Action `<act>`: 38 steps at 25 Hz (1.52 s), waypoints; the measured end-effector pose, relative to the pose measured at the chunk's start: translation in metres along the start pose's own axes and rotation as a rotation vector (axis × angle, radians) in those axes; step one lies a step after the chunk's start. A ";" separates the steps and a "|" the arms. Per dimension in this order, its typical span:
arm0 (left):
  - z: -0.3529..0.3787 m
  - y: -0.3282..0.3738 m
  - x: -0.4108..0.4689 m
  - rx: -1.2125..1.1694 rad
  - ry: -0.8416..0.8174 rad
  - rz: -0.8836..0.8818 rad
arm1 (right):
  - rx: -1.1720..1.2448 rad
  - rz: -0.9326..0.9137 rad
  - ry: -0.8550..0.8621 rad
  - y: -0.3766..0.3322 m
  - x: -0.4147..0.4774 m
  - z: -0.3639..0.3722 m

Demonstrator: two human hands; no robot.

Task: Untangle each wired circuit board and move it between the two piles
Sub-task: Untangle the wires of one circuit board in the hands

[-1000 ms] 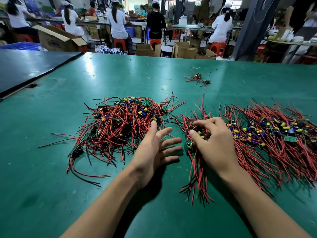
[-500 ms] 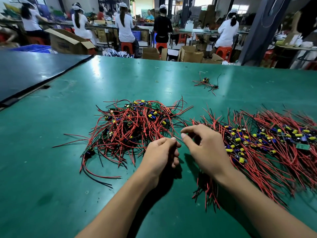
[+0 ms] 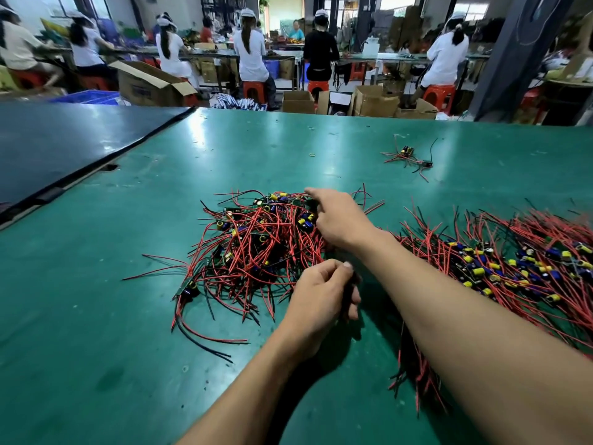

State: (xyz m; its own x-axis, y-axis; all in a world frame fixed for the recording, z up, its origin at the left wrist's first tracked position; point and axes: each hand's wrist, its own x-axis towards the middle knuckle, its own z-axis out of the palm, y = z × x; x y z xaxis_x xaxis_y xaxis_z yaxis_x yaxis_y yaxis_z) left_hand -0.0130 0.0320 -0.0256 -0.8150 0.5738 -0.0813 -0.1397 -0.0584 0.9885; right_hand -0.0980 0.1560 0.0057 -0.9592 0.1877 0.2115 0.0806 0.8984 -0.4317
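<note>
The right hand (image 3: 337,220) lies on the tangled left pile (image 3: 253,248), forefinger out, other fingers curled into the red wires; whether they grip a board I cannot tell. The left hand (image 3: 321,300) is curled, thumb to fingertips, at that pile's near edge, contents unseen. The right pile (image 3: 519,264) lies near on the green table (image 3: 96,316).

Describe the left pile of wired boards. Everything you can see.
The left pile is a loose, tangled heap on the green table: small boards carrying yellow and blue cylindrical parts, thin red wires and a few black ones splaying outward. The right hand reaches onto its far right side, forefinger extended; the left hand curls at its near right edge. Whether either grips a wire is unclear.
</note>
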 end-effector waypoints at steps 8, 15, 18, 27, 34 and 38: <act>-0.006 -0.002 0.004 -0.033 0.001 -0.003 | -0.012 0.119 0.087 -0.007 -0.011 -0.003; -0.004 -0.007 0.005 -0.033 0.008 0.029 | 1.024 0.244 0.191 0.013 -0.072 -0.044; -0.003 -0.010 0.005 0.034 0.020 0.054 | 1.511 0.313 0.193 0.030 -0.105 -0.056; 0.001 -0.007 0.000 -0.134 -0.071 0.057 | 1.516 0.323 -0.178 0.028 -0.152 -0.025; -0.002 -0.006 -0.002 -0.107 -0.084 -0.005 | 0.862 0.132 -0.094 0.029 -0.161 -0.016; -0.001 -0.006 -0.005 -0.157 -0.117 -0.011 | 0.708 0.075 0.004 0.030 -0.164 -0.016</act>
State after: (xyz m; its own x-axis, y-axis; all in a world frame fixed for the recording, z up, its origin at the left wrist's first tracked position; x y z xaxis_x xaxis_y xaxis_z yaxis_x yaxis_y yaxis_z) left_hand -0.0084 0.0286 -0.0308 -0.7432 0.6657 -0.0677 -0.2418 -0.1730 0.9548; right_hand 0.0658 0.1582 -0.0278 -0.9569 0.2412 0.1618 -0.0507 0.4098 -0.9108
